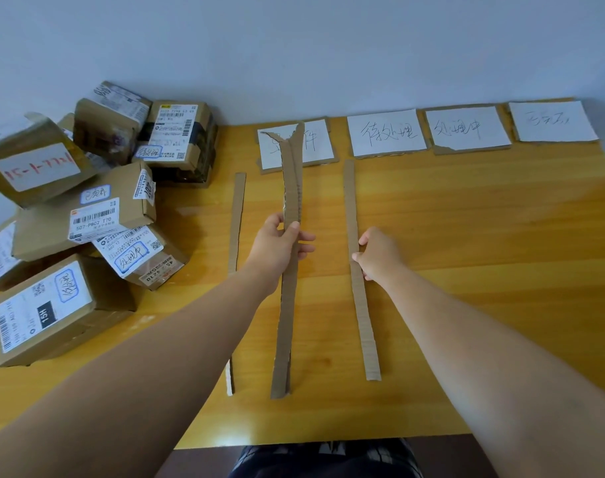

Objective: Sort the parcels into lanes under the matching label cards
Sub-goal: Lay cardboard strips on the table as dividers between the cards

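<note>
While gripped: hands (277,246), strips (289,270)

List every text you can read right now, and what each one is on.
"待处理": second label card.
"处理中": third label card.
"507-P802 T70": flat parcel.
"15H": front parcel.
"处理中", handwritten sticker: tilted parcel.
First label card: half hidden by the strips in the left hand.
Fourth label card: too faint.
Red writing on the upside-down parcel and the barcode small print: unreadable.
</note>
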The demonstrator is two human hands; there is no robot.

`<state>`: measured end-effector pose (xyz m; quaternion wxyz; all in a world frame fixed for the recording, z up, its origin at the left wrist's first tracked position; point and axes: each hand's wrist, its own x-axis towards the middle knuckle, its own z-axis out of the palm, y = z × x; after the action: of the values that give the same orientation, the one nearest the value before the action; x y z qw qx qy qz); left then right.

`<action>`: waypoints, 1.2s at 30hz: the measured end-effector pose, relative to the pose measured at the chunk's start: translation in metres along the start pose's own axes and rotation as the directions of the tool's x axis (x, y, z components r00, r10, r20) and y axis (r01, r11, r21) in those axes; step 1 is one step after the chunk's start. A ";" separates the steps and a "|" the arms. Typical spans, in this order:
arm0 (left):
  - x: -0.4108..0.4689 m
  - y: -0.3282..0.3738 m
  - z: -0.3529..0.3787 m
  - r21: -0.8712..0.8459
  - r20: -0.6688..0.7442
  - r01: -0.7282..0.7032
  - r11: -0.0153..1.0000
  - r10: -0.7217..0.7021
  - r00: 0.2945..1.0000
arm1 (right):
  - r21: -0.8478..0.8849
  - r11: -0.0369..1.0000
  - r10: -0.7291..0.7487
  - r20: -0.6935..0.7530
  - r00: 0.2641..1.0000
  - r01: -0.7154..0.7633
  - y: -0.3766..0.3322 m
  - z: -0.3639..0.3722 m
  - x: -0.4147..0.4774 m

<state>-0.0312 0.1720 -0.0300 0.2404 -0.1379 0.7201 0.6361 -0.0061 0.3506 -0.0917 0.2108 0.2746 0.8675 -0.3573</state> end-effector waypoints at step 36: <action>-0.056 0.123 0.032 -0.086 0.207 -0.174 0.981 0.188 0.960 | 0.540 0.744 -0.431 -0.060 0.900 0.392 -0.092 -0.134 -0.115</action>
<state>-0.0405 0.2160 0.1017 0.2524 -0.0103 0.6779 0.6904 0.0013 0.3571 0.1074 0.0704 0.1121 0.7623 -0.6335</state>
